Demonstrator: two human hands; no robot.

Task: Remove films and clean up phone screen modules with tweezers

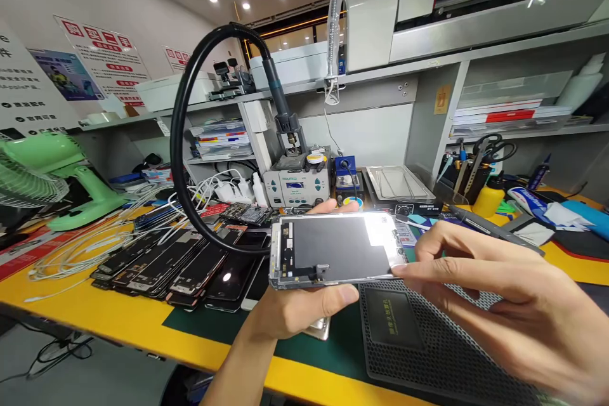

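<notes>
My left hand point(295, 314) holds a phone screen point(342, 244) from below, its thumb along the near edge and fingertips at the far edge. The screen's dark back faces me, with a short flex cable near the lower edge and bright glare at the upper right. My right hand point(495, 292) has its fingertips closed at the screen's lower right corner. Whether they also pinch something thin there is too small to tell. Below my left hand, a small silvery piece point(318, 328) is partly hidden on the green mat point(304, 352).
Several phone screens point(166, 260) lie in stacks at left, near white cables point(76, 254) and a green fan point(80, 184). A black flexible arm point(178, 139) arches behind. A soldering station point(297, 185), heating plate point(399, 185), dark pen-shaped tool point(495, 231) and perforated black pad point(451, 349) surround the workspace.
</notes>
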